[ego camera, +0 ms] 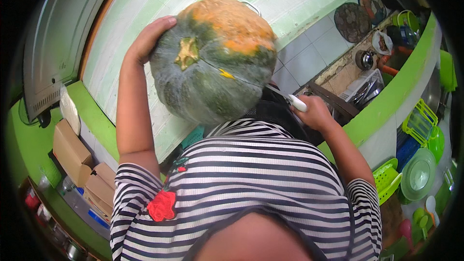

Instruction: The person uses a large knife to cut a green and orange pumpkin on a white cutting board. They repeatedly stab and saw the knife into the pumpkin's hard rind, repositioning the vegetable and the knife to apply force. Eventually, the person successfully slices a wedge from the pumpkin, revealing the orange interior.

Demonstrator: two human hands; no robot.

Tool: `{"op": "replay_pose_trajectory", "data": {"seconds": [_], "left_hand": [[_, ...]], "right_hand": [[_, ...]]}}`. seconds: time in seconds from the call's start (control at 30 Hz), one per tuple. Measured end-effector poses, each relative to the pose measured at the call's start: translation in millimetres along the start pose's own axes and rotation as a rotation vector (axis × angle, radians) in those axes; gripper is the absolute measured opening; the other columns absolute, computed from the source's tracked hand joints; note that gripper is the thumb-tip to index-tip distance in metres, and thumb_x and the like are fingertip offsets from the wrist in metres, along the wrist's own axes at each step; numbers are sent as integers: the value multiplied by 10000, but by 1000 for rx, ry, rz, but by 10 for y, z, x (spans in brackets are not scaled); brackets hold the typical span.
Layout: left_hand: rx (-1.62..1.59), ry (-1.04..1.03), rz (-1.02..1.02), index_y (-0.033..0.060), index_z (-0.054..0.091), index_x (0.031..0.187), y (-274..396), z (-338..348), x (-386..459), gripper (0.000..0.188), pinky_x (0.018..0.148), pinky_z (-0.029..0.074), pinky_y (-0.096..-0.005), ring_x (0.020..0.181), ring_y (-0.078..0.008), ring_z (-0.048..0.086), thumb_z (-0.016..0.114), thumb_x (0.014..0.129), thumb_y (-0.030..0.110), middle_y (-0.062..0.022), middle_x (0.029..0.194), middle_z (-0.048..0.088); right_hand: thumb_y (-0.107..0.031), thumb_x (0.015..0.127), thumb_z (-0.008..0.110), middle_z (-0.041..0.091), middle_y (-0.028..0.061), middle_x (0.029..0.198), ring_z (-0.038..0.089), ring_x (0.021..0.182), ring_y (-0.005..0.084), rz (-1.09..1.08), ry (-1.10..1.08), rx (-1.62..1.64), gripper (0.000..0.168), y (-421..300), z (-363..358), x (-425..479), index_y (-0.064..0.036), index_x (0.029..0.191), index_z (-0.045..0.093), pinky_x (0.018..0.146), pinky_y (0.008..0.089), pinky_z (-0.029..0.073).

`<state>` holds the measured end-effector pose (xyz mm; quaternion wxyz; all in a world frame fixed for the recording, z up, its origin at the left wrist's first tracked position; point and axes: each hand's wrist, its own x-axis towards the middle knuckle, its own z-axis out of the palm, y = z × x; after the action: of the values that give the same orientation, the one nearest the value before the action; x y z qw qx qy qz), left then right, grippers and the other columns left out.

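A large pumpkin [214, 90], grey-green with a warty orange patch, rests close to my body, its dry stem [187, 53] facing up. My left hand [156, 36] grips its left side, with fingers curving over the far edge. In my right hand [314, 111] is the white handle of a knife [298, 103]. The visible part of the blade points at the pumpkin's right side; its tip is hidden there. A thin dark cut line runs from near the stem toward the blade, with a small yellow spot of flesh [227, 74] showing along it.
Beneath the pumpkin spreads a pale green-and-white striped surface [119, 43]. A green-edged counter [391, 98] curves along the right, with a white cutlery basket [362, 85] beyond it. Green plates [418, 174] stand at far right. Cardboard boxes [72, 152] lie at left below a metal appliance panel [67, 40].
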<state>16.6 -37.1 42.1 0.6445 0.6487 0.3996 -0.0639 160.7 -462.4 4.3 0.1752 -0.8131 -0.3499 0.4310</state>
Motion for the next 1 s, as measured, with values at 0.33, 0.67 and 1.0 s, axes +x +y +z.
{"op": "replay_pose_trajectory", "data": {"seconds": [0.33, 0.67, 1.0], "left_hand": [[259, 24, 86, 47, 507, 1301, 53, -11, 75, 569, 974, 374, -308, 1123, -206, 514, 551, 847, 387, -108, 1235, 550], [287, 72, 146, 73, 538, 1274, 80, 63, 0, 532, 919, 413, -299, 1040, -184, 549, 600, 833, 366, -100, 1133, 600], [267, 25, 168, 72, 553, 1246, -43, -65, 157, 574, 935, 404, -318, 1064, -192, 544, 600, 821, 456, -96, 1164, 585]], "right_hand": [[-269, 758, 651, 628, 195, 757, 609, 747, 394, 15, -20, -14, 171, 310, 412, 313, -109, 820, 656, 660, 462, 482], [-250, 737, 657, 632, 187, 760, 609, 743, 397, -64, 28, 3, 169, 457, 551, 439, -113, 835, 658, 660, 460, 489], [-307, 781, 625, 641, 193, 787, 614, 769, 396, 16, 75, -8, 215, 350, 583, 705, -112, 863, 663, 679, 468, 481]]}}
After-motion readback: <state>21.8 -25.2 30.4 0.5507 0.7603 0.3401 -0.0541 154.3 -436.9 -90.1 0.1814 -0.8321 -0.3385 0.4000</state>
